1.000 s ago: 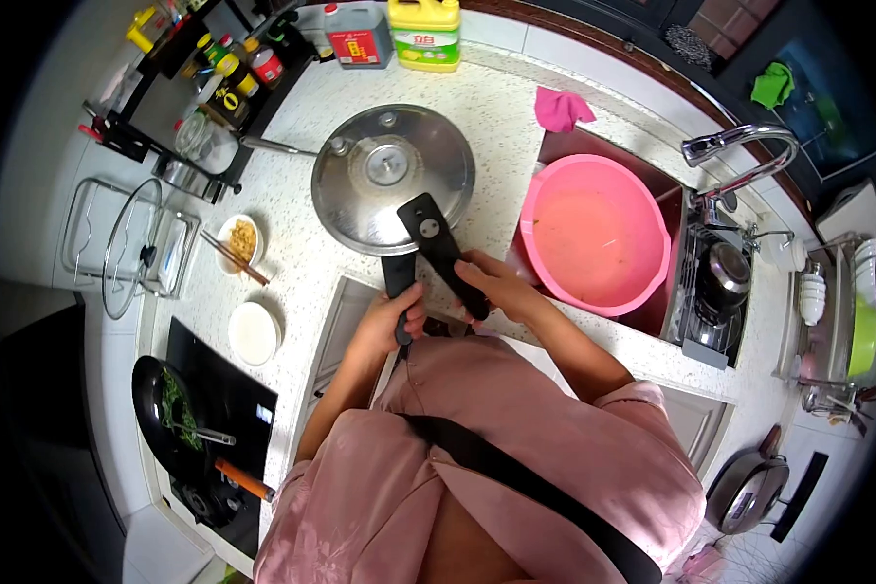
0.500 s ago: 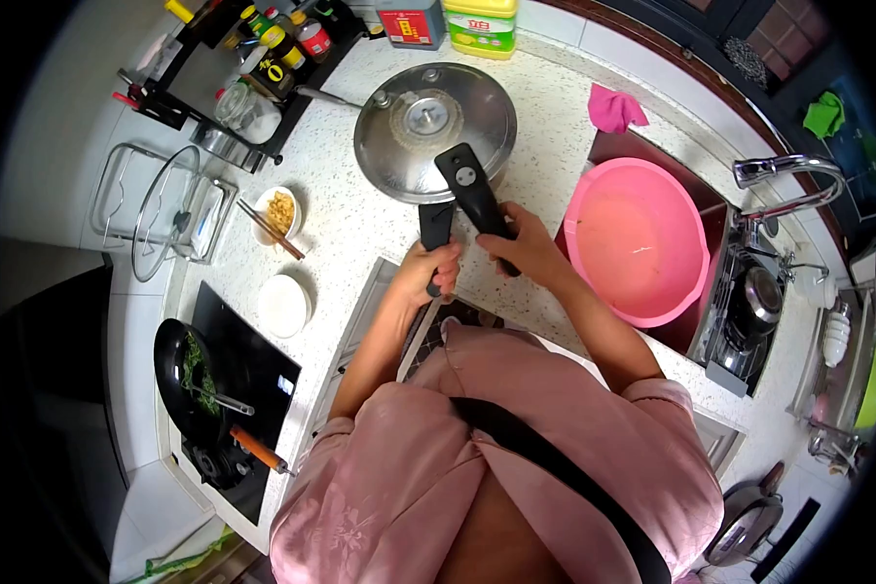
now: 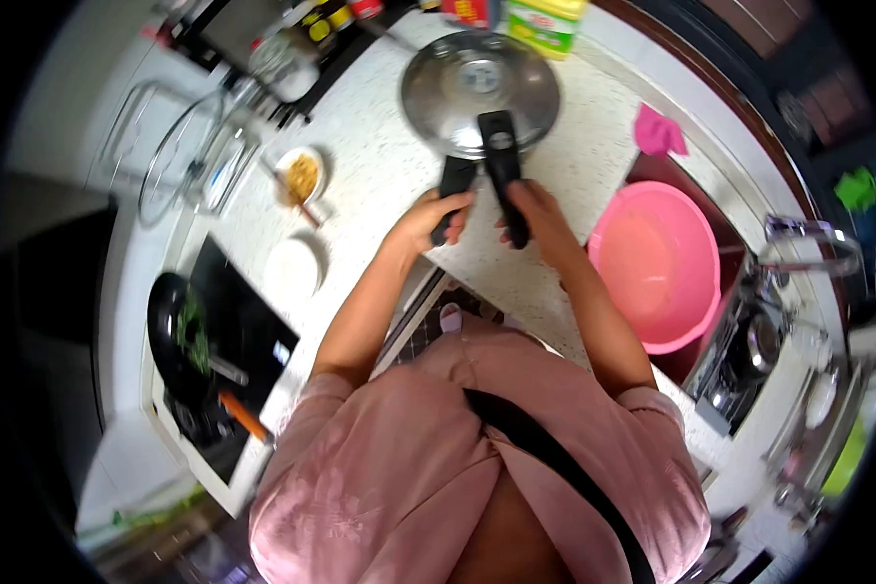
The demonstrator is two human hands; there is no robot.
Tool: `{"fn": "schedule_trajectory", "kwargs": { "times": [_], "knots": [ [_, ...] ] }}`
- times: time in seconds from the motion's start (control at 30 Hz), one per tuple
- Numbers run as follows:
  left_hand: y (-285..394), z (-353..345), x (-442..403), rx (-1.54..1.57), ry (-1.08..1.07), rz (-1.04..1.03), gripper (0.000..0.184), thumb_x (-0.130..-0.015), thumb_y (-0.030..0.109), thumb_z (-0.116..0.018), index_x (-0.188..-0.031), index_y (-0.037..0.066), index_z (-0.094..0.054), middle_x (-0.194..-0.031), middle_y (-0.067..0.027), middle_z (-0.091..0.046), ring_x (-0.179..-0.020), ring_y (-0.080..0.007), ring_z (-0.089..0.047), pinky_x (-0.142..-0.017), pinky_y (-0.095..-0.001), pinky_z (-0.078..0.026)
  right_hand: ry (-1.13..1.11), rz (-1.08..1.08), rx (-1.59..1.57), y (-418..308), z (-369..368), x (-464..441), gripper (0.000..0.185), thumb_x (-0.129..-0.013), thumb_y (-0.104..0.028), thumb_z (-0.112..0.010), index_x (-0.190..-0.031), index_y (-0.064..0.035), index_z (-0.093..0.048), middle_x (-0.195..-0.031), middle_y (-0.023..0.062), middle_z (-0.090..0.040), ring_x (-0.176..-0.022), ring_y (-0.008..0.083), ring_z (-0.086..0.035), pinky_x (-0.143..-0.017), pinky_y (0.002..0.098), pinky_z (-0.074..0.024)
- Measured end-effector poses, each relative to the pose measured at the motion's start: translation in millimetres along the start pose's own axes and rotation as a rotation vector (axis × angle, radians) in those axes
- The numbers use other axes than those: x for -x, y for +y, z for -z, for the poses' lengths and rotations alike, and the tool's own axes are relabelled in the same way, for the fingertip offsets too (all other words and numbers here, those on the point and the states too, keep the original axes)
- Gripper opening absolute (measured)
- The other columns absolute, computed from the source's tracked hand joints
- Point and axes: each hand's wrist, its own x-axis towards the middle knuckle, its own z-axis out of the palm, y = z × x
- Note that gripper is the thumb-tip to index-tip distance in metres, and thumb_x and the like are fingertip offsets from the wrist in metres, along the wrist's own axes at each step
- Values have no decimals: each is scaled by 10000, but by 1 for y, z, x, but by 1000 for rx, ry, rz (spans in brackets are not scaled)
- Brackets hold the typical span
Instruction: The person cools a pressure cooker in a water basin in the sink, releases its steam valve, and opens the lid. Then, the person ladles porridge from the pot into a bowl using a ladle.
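A steel pressure cooker lid (image 3: 448,92) sits on its pot on the counter, just ahead of me. My left hand (image 3: 428,222) is wrapped round the black pot handle (image 3: 457,177), which points toward me. Closed on the black lid handle (image 3: 500,161) is my right hand (image 3: 541,216). The two handles lie side by side with a narrow gap, the lid handle to the right. Most of the pot body is hidden beneath the lid.
Right of me, a pink basin (image 3: 706,263) of cloudy liquid sits in the sink (image 3: 696,156); a pink cloth (image 3: 658,131) lies behind it. Leftward are a bowl of food (image 3: 302,175) with chopsticks, a white bowl (image 3: 293,270), and a wok (image 3: 170,316) holding greens on the cooktop.
The lid handle has swung to point more nearly along the pot handle. Both hands keep their grips. The whole view has shifted and is blurred by head movement.
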Motion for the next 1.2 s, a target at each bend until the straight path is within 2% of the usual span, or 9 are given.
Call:
{"fn": "schedule_trajectory", "kwargs": {
  "times": [0.17,0.43,0.5,0.63,0.77,0.83,0.93,1.13,1.2],
  "knots": [
    [-17,7,18,114,234,-173,378,-846,407,-612,-935,44,-553,-666,-55,-573,-531,-168,-580,-525,-277,-527,43,-185,-136,42,24,-1,617,-891,-617,-318,-1091,-62,-500,-748,125,-584,-568,212,-568,-496,331,-468],
    [-115,56,167,212,693,-239,338,-862,382,-601,-926,52,-570,-663,-55,-597,-560,-120,-585,-492,-219,-507,0,-305,156,92,51,37,423,-909,-423,-470,-996,-19,-562,-633,79,-559,-499,167,-539,-452,270,-440],
    [-129,70,194,317,824,-300,265,-861,340,-614,-844,78,-581,-588,-41,-582,-490,-89,-559,-422,-195,-481,-300,-255,493,90,29,40,287,-892,-289,-529,-922,-11,-595,-631,52,-577,-482,131,-524,-440,243,-419],
    [-140,93,219,507,909,-361,247,-882,333,-581,-813,97,-564,-600,-32,-594,-480,-108,-552,-442,-231,-466,-596,310,846,64,-79,44,250,-799,-219,-645,-892,6,-588,-642,115,-607,-556,220,-586,-554,317,-475],
    [-142,88,225,572,874,-435,253,-886,342,-577,-827,97,-565,-603,-34,-591,-485,-116,-554,-451,-233,-472,-768,829,834,46,-187,29,428,-764,-210,-672,-1093,29,-538,-964,209,-591,-853,300,-595,-730,362,-470],
    [-150,87,231,567,846,-444,258,-884,349,-578,-841,94,-562,-608,-32,-588,-493,-114,-554,-455,-232,-474,-848,803,1069,45,-236,14,793,-685,-305,-718,-1309,13,-347,-1287,296,-390,-1199,414,-393,-981,453,-353],
    [-166,88,244,604,823,-435,250,-888,334,-574,-866,85,-553,-622,-27,-582,-495,-109,-550,-465,-220,-475,-845,823,1454,57,-292,-14,1072,-622,-477,-754,-1416,-49,-175,-1421,327,-141,-1344,450,-118,-1069,527,-212],
    [-202,99,275,613,884,-429,239,-894,308,-569,-896,69,-563,-631,-30,-584,-503,-103,-555,-468,-222,-479,-840,827,1662,59,-342,-23,1170,-595,-621,-715,-1442,-78,-118,-1464,269,-102,-1368,408,-57,-1092,521,-110],
    [-208,100,282,620,992,-418,244,-901,304,-558,-905,60,-568,-634,-30,-586,-507,-102,-558,-468,-219,-482,-804,997,1372,64,-329,-14,911,-700,-545,-677,-1375,-47,-320,-1459,229,-181,-1354,384,-154,-1080,507,-172]
  ]
}}
